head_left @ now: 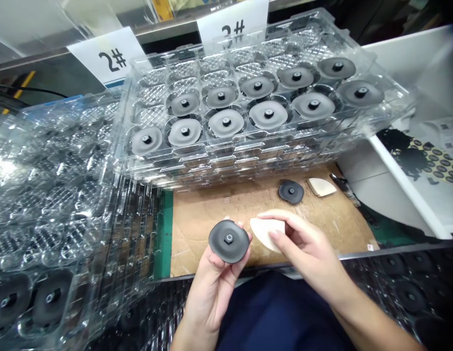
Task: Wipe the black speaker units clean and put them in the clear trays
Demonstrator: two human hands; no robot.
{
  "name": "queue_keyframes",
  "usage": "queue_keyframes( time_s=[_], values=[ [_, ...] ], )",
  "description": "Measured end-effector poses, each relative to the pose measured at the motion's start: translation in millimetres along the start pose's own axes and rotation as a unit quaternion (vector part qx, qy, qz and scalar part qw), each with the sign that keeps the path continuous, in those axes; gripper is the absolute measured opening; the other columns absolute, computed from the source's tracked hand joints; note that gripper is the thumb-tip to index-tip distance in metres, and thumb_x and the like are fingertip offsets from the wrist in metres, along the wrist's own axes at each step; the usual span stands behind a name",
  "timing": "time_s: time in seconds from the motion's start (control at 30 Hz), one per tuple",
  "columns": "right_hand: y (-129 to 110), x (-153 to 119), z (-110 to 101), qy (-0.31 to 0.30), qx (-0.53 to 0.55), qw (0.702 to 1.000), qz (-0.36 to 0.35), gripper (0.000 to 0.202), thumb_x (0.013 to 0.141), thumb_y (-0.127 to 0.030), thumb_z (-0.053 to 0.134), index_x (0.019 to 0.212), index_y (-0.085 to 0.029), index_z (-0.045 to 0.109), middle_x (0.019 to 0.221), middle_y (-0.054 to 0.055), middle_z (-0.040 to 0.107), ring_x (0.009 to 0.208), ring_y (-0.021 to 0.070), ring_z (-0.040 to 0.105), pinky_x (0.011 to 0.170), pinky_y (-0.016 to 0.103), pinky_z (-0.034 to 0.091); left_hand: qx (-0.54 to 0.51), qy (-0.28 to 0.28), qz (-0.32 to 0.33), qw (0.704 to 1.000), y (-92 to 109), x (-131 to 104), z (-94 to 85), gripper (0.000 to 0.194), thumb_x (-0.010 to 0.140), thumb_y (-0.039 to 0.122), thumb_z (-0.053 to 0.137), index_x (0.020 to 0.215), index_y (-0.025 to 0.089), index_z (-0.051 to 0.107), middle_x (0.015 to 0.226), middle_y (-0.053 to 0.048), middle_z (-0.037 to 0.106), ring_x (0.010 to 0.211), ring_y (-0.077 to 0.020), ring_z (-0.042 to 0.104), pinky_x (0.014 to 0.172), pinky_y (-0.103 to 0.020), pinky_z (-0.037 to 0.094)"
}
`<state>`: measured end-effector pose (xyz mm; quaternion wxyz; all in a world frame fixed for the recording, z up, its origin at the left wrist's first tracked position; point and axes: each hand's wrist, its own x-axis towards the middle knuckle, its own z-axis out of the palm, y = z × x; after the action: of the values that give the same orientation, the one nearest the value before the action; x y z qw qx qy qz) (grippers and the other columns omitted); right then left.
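My left hand grips a round black disc by its edge, with the small central knob facing up. Just to the right, my right hand pinches a white, wedge-shaped pad between thumb and fingers. The pad's tip points at the disc, with a narrow gap between them. Another black disc lies on the brown cardboard beyond my right hand. Beside that disc rests a second whitish wedge-shaped pad.
Stacked clear plastic trays stand behind the cardboard, the top one holding several black discs. More clear trays are piled at left. At right, a white bin contains round stickers. Paper signs stand at the back.
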<state>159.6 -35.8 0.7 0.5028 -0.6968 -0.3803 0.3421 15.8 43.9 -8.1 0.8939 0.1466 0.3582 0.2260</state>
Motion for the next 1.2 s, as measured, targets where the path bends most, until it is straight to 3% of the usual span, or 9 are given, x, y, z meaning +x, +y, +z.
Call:
queue_keyframes(
  time_s=[0.13, 0.27, 0.4, 0.57, 0.67, 0.73, 0.83, 1.03, 1.2],
  values=[
    [-40.6, 3.3, 2.1, -0.123, -0.051, 0.978, -0.162, 0.024, 0.088, -0.013, 0.045, 0.109, -0.018, 0.056, 0.097, 0.004, 0.062, 0.087, 0.0138, 0.057, 0.079, 0.024, 0.046, 0.053, 0.001, -0.005, 0.999, -4.4, -1.1, 2.5, 0.058, 0.071, 0.024, 0.069, 0.125, 0.026, 0.049, 0.120, -0.007, 0.061, 0.114, -0.0253, 0.052, 0.097, -0.034, 0.043],
    [-52.8, 8.5, 1.8, -0.225, -0.117, 0.958, -0.131, 0.023, 0.088, -0.010, 0.044, 0.102, -0.020, 0.059, 0.091, 0.001, 0.062, 0.083, 0.0126, 0.057, 0.074, 0.023, 0.045, 0.076, 0.003, -0.010, 0.997, -0.3, -2.9, 1.0, 0.060, 0.070, 0.017, 0.069, 0.125, 0.028, 0.049, 0.118, -0.007, 0.062, 0.112, -0.0252, 0.054, 0.095, -0.034, 0.044],
    [-49.5, 8.5, 2.1, -0.149, -0.100, 0.962, -0.207, 0.024, 0.089, -0.013, 0.043, 0.108, -0.014, 0.057, 0.094, 0.006, 0.062, 0.084, 0.0150, 0.057, 0.078, 0.025, 0.045, 0.073, 0.015, 0.021, 0.997, 6.9, -4.5, 4.4, 0.055, 0.064, 0.028, 0.074, 0.116, 0.028, 0.057, 0.115, -0.005, 0.064, 0.109, -0.0250, 0.056, 0.095, -0.032, 0.044],
    [-49.8, 7.0, -0.3, -0.211, -0.115, 0.960, -0.143, 0.023, 0.088, -0.010, 0.045, 0.105, -0.019, 0.059, 0.089, 0.001, 0.062, 0.079, 0.0123, 0.057, 0.072, 0.022, 0.044, 0.089, 0.001, -0.002, 0.996, 8.9, -2.6, 10.8, 0.069, 0.055, 0.030, 0.079, 0.120, 0.027, 0.055, 0.110, -0.007, 0.066, 0.109, -0.0289, 0.056, 0.097, -0.038, 0.042],
    [-50.5, 9.3, 2.9, -0.159, -0.103, 0.960, -0.207, 0.025, 0.088, -0.011, 0.044, 0.107, -0.013, 0.059, 0.090, 0.005, 0.062, 0.082, 0.0153, 0.056, 0.076, 0.026, 0.044, 0.091, 0.036, 0.008, 0.995, 8.4, -2.8, 11.8, 0.055, 0.060, 0.026, 0.077, 0.113, 0.029, 0.060, 0.109, -0.004, 0.067, 0.106, -0.0239, 0.058, 0.094, -0.031, 0.044],
    [-48.3, 8.2, 1.2, -0.169, -0.078, 0.957, -0.224, 0.027, 0.087, -0.009, 0.044, 0.110, -0.011, 0.057, 0.094, 0.006, 0.063, 0.085, 0.0148, 0.056, 0.078, 0.025, 0.044, 0.098, 0.056, 0.003, 0.994, 10.1, -3.6, 11.7, 0.045, 0.063, 0.019, 0.075, 0.106, 0.028, 0.064, 0.105, -0.003, 0.068, 0.099, -0.0209, 0.061, 0.090, -0.028, 0.047],
    [-37.5, 2.3, -12.0, -0.206, -0.074, 0.963, -0.155, 0.026, 0.087, -0.009, 0.047, 0.108, -0.019, 0.058, 0.090, 0.001, 0.063, 0.081, 0.0104, 0.057, 0.073, 0.019, 0.044, 0.077, 0.019, -0.007, 0.997, 13.6, -4.5, 12.1, 0.056, 0.051, 0.024, 0.081, 0.104, 0.027, 0.065, 0.102, -0.004, 0.068, 0.096, -0.0239, 0.063, 0.087, -0.030, 0.049],
    [-12.0, -6.5, -34.1, -0.003, -0.105, 0.993, -0.047, 0.021, 0.087, -0.017, 0.052, 0.103, -0.029, 0.059, 0.096, -0.003, 0.062, 0.086, 0.0119, 0.057, 0.072, 0.020, 0.044, 0.050, 0.009, -0.019, 0.999, 9.7, -9.6, 15.1, 0.071, 0.046, 0.029, 0.082, 0.113, 0.032, 0.059, 0.107, -0.004, 0.066, 0.107, -0.0303, 0.057, 0.096, -0.042, 0.043],
    [-30.8, -10.7, -20.6, -0.022, -0.077, 0.994, -0.069, 0.026, 0.085, -0.016, 0.054, 0.108, -0.029, 0.056, 0.100, -0.002, 0.062, 0.087, 0.0126, 0.058, 0.069, 0.019, 0.047, 0.063, 0.041, -0.014, 0.997, 3.4, -14.3, 12.4, 0.057, 0.050, 0.028, 0.081, 0.105, 0.033, 0.064, 0.099, -0.001, 0.069, 0.103, -0.0253, 0.059, 0.096, -0.037, 0.043]
  ],
)
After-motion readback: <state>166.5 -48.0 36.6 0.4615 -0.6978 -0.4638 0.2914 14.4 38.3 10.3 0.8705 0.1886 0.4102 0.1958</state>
